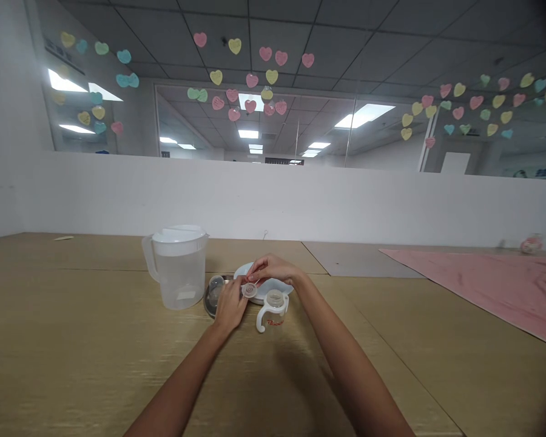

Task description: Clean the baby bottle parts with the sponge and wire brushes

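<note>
A translucent disc (249, 290) is pinched by the left hand (230, 305); the fingers of the right hand (273, 270) are kept narrow on its rim, beside a handled bottle (272, 311).

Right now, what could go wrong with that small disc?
The small clear disc is held up between the left hand and right hand, so it might slip and roll on the table. The baby bottle stands right by the hands and could get knocked. The clear cap on the steel tray is also close.
</note>
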The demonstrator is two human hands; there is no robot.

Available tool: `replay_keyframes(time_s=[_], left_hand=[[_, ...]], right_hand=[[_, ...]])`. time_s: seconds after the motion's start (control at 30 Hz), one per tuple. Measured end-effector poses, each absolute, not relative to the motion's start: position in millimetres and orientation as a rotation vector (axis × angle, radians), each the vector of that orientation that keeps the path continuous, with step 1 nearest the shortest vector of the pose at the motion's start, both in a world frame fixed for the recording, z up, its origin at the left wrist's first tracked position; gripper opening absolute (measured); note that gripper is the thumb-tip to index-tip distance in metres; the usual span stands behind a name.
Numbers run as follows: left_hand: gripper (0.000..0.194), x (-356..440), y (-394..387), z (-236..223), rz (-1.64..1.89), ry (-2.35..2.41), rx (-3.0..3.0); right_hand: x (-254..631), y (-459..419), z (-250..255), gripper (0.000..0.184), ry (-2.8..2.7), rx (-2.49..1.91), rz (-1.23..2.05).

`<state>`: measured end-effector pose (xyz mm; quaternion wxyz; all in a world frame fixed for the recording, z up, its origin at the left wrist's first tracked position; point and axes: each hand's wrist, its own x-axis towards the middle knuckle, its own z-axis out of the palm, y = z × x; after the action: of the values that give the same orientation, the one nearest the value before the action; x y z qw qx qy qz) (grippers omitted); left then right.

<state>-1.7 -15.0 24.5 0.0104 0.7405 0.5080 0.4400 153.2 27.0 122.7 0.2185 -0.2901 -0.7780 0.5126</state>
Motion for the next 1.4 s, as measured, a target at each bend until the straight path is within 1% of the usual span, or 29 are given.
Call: replay_keyframes(time_s=[0.07,0.17,0.37,0.5,0.6,0.77,0.97,1.4], left_hand=[[0.03,-1.4,-13.9,24.2,1.436,1.511,2.292],[0.031,-0.2,-12.5,23.8,1.478,1.542,2.236],[0.031,0.2,-10.9,22.6,1.441,1.584,2.24],[0.03,-0.5,-10.8,21.0,1.434,1.593,2.272],[0.03,-0.7,-11.2,20.5,1.425,1.591,2.287],[0.03,-0.5,-11.5,21.0,1.416,1.578,2.289],[0.026,0.3,-11.9,21.7,1.447,1.553,2.267],[0.031,0.3,-12.3,21.9,1.474,1.507,2.266]], right_hand=[[153.9,26.6,124.1,0.029,-2.119,-0.828,1.376],[155.2,23.6,128.0,0.028,-2.018,-0.831,1.281],[157.1,8.6,146.4,0.021,-1.938,-0.818,1.066],[157.7,-5.3,159.2,0.018,-2.141,-0.879,0.79],[157.1,-11.7,162.3,0.021,-2.318,-0.908,0.659],[152.9,-12.6,159.1,0.021,-2.427,-0.972,0.428],[149.2,-17.4,160.2,0.021,-2.459,-0.969,0.402],[152.5,-15.2,159.3,0.022,-2.466,-1.012,0.424]])
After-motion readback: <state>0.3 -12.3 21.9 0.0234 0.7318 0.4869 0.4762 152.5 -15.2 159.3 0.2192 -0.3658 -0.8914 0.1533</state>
